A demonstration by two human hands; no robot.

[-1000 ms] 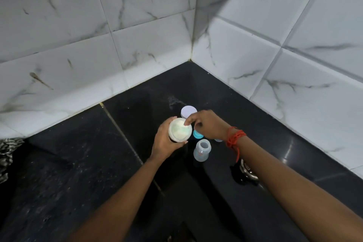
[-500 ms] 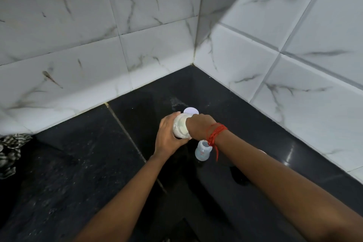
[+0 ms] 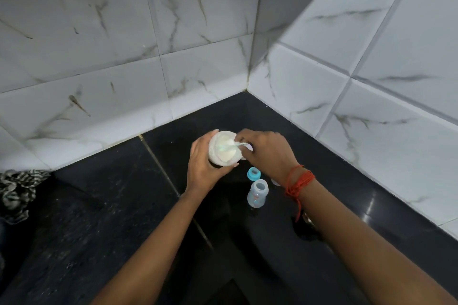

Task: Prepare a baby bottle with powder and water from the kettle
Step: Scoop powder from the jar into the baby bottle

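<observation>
Baby bottle (image 3: 258,193), open and uncapped, standing upright on the black counter (image 3: 99,218) with its long axis vertical and its mouth pointing up toward the camera; nothing can be made out inside it, so powder and water both appear still to be added. Its blue collar (image 3: 253,174) lies on the counter just behind it, apart from the bottle. Above and to the left, the powder tub (image 3: 224,148) is held off the counter in the left hand (image 3: 202,168), whose fingers wrap closed round the tub's wall; the tub is tilted so that its open mouth faces the camera, pale powder showing inside. The right hand (image 3: 269,153) pinches the handle of a pale scoop (image 3: 231,147) between its fingertips, the scoop's bowl lying in the powder. A white lid (image 3: 248,148) rests on the counter, mostly hidden behind this hand. By this reading the task stands at the scooping step; transfer to the bottle, the kettle water and capping remain. The kettle cannot be identified with certainty.
</observation>
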